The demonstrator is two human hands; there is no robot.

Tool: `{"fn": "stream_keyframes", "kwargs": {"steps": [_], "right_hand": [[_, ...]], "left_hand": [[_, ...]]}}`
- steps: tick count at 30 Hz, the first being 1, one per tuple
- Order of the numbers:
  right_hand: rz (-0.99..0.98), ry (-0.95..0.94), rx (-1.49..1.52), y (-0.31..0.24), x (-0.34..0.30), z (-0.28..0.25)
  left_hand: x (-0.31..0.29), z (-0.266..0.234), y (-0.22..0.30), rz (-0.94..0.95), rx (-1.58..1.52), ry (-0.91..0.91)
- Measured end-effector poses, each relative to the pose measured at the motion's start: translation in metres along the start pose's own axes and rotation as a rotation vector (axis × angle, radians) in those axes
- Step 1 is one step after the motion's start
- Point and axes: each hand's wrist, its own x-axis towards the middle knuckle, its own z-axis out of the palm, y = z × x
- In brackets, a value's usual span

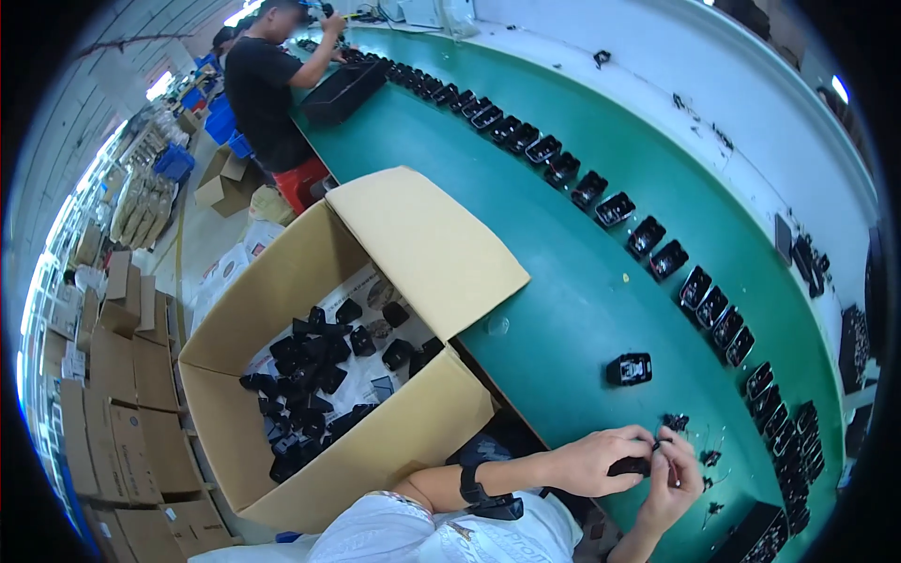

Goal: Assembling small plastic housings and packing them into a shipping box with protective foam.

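My left hand, with a black band on its wrist, is closed around a dark, rounded plastic part. The fingertips of my right hand meet those of the left, pinching a small black piece whose kind is hard to make out. Just beyond the hands, a black plastic housing rests on the green table. Small black parts with thin wires lie close to my fingers, and another such part sits to the right of my right hand.
An open cardboard box holding many loose black housings stands at the left. Along the green table runs a long curved row of black housings. A black tray is at lower right. Another person works at the far end.
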Motion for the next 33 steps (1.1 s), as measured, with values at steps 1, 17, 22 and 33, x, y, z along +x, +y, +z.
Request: {"fn": "stream_keyframes", "kwargs": {"steps": [1, 17, 22, 33], "right_hand": [[0.049, 0.024, 0.04, -0.003, 0.0, 0.002], [-0.067, 0.121, -0.058, -0.008, -0.006, 0.001], [-0.086, -0.115, -0.153, -0.016, -0.004, -0.017], [0.031, -0.137, -0.122, -0.02, -0.017, -0.012]], "left_hand": [[0.002, 0.0, -0.005, 0.003, -0.018, -0.013], [0.008, -0.007, -0.005, 0.156, -0.099, 0.208], [0.012, -0.021, 0.004, 0.128, -0.085, 0.068], [0.002, -0.026, 0.001, 0.017, -0.131, -0.096]]}}
